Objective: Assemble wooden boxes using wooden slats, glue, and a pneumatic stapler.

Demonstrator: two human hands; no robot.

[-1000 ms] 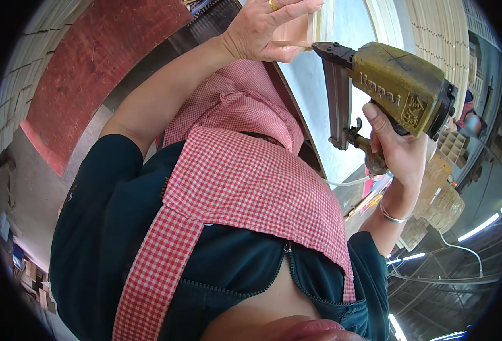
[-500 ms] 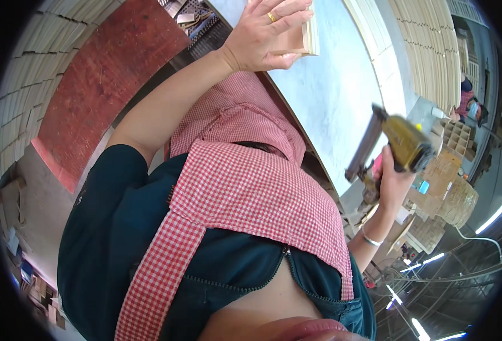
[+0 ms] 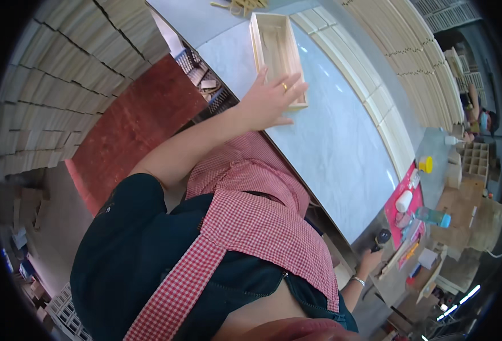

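Note:
A shallow rectangular box of pale wood (image 3: 291, 54) lies on the light marbled worktop, its hollow side up. My left hand (image 3: 269, 101) rests over its near end, fingers stretched out and spread, a ring on one of them. At the lower right, beside the worktop's near corner, my right hand (image 3: 368, 261) is closed round a nail gun (image 3: 382, 237). Only the tool's dark rounded end shows now; the rest of it is hidden or too small to make out.
Pale wooden strips (image 3: 370, 96) line the worktop's far side, with tall stacks of boards behind. A pink mat (image 3: 396, 211) holds a white bottle and small items; a blue-capped bottle (image 3: 433, 217) and yellow tub (image 3: 426, 165) stand nearby. Left is a red-brown board (image 3: 143, 122).
My right hand has lowered the nail gun from above the worktop to its near right corner. The box now lies flat, and my left hand's fingers have spread over its near end.

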